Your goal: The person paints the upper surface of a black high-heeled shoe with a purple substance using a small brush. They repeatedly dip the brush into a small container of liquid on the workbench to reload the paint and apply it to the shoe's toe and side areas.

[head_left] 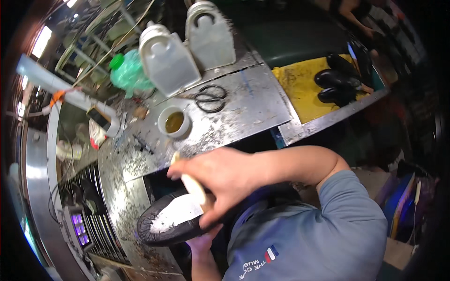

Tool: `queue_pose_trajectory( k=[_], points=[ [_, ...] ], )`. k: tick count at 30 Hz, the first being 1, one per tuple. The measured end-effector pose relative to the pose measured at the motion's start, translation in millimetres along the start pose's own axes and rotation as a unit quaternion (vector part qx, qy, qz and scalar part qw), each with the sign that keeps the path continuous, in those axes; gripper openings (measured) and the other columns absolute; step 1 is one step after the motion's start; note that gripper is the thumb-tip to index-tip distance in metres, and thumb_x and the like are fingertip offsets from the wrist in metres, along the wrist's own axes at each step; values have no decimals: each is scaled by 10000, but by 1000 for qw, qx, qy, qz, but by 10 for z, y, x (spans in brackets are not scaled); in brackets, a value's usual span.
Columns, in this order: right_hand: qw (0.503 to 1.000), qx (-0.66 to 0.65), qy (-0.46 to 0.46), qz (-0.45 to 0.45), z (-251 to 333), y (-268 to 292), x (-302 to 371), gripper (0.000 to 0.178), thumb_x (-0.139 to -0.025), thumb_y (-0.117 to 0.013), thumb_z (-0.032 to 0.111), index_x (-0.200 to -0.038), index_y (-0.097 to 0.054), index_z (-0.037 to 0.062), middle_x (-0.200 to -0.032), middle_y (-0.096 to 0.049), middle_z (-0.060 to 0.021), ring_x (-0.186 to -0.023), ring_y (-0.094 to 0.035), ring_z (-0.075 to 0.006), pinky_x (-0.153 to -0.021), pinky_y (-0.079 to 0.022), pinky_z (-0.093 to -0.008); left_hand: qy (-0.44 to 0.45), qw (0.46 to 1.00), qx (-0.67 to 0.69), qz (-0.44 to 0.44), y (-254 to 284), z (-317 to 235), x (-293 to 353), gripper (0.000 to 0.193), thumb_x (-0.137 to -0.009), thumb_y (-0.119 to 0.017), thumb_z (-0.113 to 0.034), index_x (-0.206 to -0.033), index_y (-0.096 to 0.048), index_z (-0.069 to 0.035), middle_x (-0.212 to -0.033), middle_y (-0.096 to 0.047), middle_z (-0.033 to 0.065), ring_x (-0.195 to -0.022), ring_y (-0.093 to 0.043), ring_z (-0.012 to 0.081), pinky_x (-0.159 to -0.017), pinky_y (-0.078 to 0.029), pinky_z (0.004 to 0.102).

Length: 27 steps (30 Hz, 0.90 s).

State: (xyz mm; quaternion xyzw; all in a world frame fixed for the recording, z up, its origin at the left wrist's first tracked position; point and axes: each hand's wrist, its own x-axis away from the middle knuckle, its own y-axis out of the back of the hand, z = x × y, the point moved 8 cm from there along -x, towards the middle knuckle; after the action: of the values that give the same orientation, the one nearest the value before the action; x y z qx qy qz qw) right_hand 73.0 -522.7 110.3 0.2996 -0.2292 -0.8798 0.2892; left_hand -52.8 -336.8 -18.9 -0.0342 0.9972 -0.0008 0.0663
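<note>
My left hand [202,241] holds a black shoe upper [152,238] from below, its underside turned up. A white sole board [176,213] fills the middle of that underside, ringed by gathered black material. Above it my right hand [220,175] is closed round a brush with a pale wooden handle [193,187]. The brush's working end is at the heel side of the white board, partly covered by my fingers. Just beyond, on the metal table, stands a white cup [163,122] with yellow-brown liquid [175,122]. Black-handled scissors [210,98] lie beside it.
Two translucent plastic jugs [169,63] [211,40] and a green plastic bottle [131,75] stand at the back. Several black shoes [333,79] rest on a yellow sheet [295,89] at right. At left are a lit panel [79,228] and a rack of metal rods [108,225].
</note>
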Motion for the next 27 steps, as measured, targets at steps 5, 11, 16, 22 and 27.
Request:
queue_pose_trajectory(
  k=[5, 11, 16, 22, 27],
  points=[
    [982, 124, -14, -144, -457, 506, -317, 334, -893, -757, 447, -983, -707, 129, -755, -719, -123, -705, -714, -338, -652, -568, -443, 83, 978, 189, 15, 217, 264, 516, 877, -700, -953, -93, -1440, -504, 48, -1366, -615, 176, -1262, -600, 336, -1095, -488, 487],
    [972, 212, -77, -71, -1040, 480, -908, 263, -870, -765, 407, -867, -772, 144, -821, -739, -99, -786, -719, -309, -704, -573, -419, 102, 930, 338, -104, 454, 425, 923, 886, -698, -923, -82, -1458, -488, 52, -1383, -608, 199, -1277, -598, 377, -1114, -472, 530],
    [946, 305, -111, 9, -1599, 118, -1105, 191, -828, -718, 335, -839, -771, 152, -801, -740, -105, -810, -725, -332, -740, -585, -467, 72, 956, 268, -99, 527, 324, 938, 844, -733, -902, -76, -1456, -486, 53, -1378, -611, 196, -1289, -591, 377, -1115, -470, 534],
    [957, 274, -48, -86, -1341, 301, -1139, 178, -827, -724, 331, -907, -801, 193, -827, -750, -75, -823, -729, -315, -748, -594, -447, -42, 990, -137, -14, 496, -134, 822, 798, -846, -847, -181, -1492, -442, 53, -1422, -569, 251, -1307, -586, 394, -1094, -490, 506],
    [963, 191, 14, -191, -1002, 492, -1038, 183, -844, -728, 331, -938, -799, 192, -901, -758, -76, -840, -723, -316, -743, -588, -444, -170, 831, -530, -13, 426, -487, 603, 552, -887, -789, -138, -1348, -539, 37, -1255, -664, 229, -1117, -676, 374, -997, -533, 482]
  ],
)
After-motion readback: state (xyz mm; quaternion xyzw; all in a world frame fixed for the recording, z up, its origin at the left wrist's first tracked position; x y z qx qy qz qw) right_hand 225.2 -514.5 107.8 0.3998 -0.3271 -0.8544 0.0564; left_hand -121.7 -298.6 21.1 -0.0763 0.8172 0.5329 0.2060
